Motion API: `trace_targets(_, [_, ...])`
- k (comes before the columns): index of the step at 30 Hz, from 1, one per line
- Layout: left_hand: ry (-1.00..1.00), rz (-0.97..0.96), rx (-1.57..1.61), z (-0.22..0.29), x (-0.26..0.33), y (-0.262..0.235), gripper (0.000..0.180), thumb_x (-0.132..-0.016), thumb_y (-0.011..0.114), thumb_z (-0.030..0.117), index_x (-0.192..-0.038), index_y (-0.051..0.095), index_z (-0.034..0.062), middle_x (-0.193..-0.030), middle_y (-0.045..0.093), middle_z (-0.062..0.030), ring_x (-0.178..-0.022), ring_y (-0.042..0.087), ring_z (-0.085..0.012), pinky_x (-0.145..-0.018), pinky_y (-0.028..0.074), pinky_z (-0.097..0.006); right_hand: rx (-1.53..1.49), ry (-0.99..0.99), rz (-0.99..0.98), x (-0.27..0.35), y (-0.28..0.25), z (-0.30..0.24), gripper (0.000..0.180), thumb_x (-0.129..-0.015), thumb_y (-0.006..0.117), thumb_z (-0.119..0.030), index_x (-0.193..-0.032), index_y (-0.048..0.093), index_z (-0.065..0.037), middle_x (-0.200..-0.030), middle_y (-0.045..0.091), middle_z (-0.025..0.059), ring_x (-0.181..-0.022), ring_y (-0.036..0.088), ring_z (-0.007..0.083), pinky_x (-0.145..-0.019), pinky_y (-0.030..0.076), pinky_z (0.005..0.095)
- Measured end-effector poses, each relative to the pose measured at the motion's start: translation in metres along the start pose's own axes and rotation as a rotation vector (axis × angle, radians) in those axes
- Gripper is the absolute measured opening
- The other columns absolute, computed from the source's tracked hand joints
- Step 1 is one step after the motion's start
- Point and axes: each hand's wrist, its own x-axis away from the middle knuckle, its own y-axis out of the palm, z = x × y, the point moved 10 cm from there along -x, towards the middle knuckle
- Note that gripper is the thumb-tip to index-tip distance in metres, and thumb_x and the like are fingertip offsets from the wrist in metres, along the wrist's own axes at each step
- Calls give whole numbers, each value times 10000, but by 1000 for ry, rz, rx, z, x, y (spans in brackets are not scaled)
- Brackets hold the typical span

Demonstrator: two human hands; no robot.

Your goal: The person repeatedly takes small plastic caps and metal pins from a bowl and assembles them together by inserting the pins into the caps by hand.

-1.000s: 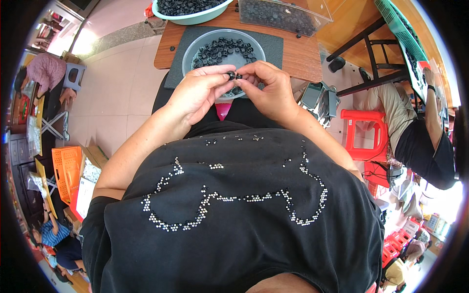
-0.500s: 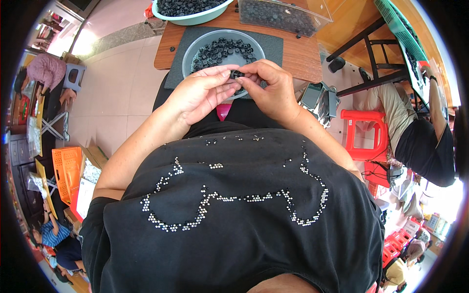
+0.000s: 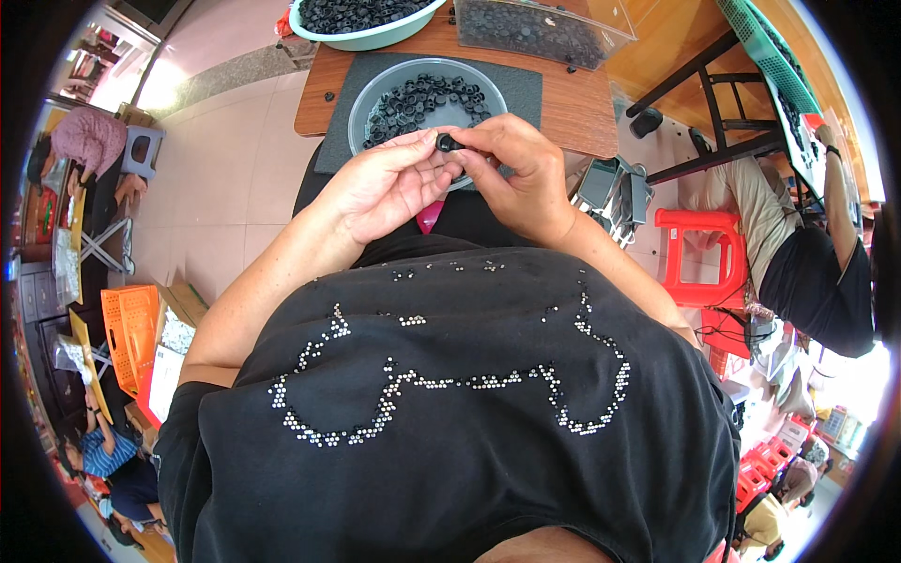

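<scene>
A small round black part, perhaps plastic, is pinched between my two hands above the near rim of a clear round bowl. My left hand has it between thumb and fingertips, palm turned up with the other fingers curled loosely. From the other side, my right hand grips it with thumb and index finger. Many similar black parts lie in the bowl, heaped toward its far and left sides. Fingertips cover some of the held part, so its exact kind is unclear.
Under the bowl, a dark mat covers part of the brown table. Behind stand a teal basin and a clear bin, both with black parts. A red stool is at right, near a seated person.
The black part has turned between my fingers and shifted slightly left and up. My right hand has moved a little left with it; the bowl stays in place.
</scene>
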Motion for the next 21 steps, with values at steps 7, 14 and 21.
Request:
trace_targets(7, [-6,27,28,1,1,3,210,-929,501,131,-1088,551,3,-1014,612,-109,-936,601,-160,-827,509,-263,-3,44,28,-3,-4,-2,221,-739,670,17,-954,676,-35,-801,618,81,-665,599,153,-549,484,243])
trace_targets(14, [10,19,16,3,2,4,224,-932,497,135,-1101,546,-3,-1014,610,-110,-953,598,-162,-829,509,-263,3,10,41,-4,-6,-4,229,-736,665,23,-956,673,-38,-814,618,81,-688,607,156,-549,490,239])
trace_targets(21, [12,8,25,3,1,6,243,-931,495,127,-1129,536,-7,-1023,605,-114,-947,601,-166,-830,509,-263,-12,20,38,-3,-4,-2,216,-739,659,36,-944,671,-31,-816,619,82,-697,610,153,-549,488,240])
